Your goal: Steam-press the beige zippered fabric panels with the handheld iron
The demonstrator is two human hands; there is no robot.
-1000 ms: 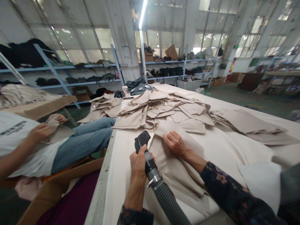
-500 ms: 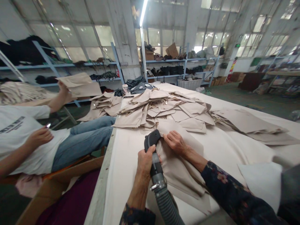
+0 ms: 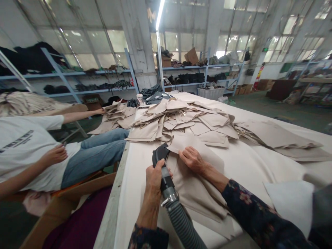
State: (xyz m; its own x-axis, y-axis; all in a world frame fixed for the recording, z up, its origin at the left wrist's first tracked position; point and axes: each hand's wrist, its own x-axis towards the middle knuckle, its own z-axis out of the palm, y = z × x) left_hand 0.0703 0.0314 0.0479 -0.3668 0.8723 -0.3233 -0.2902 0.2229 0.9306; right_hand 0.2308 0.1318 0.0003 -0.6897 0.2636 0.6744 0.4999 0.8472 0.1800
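Observation:
My left hand (image 3: 155, 174) is wrapped round the neck of a black vacuum nozzle (image 3: 160, 154), which is clamped to a ribbed grey hose (image 3: 181, 221). The nozzle's head touches or nearly touches the edge of a beige fabric piece (image 3: 192, 176). My right hand (image 3: 192, 159) is closed on that fabric piece, just to the right of the nozzle. The piece hangs in folds over the table below my hands. Beyond my hands lies a heaped pile of beige fabric pieces (image 3: 178, 117).
A seated co-worker (image 3: 31, 148) is left of the table (image 3: 135, 162), reaching to a smaller fabric stack (image 3: 120, 116). More beige pieces (image 3: 280, 136) lie at the right. A cardboard box (image 3: 62, 207) with purple cloth stands by the table's left edge. Shelves (image 3: 181, 67) line the wall.
My left hand has moved the nozzle slightly left, away from my right hand, which stays on the fabric. The co-worker's raised arm has come down to the small stack.

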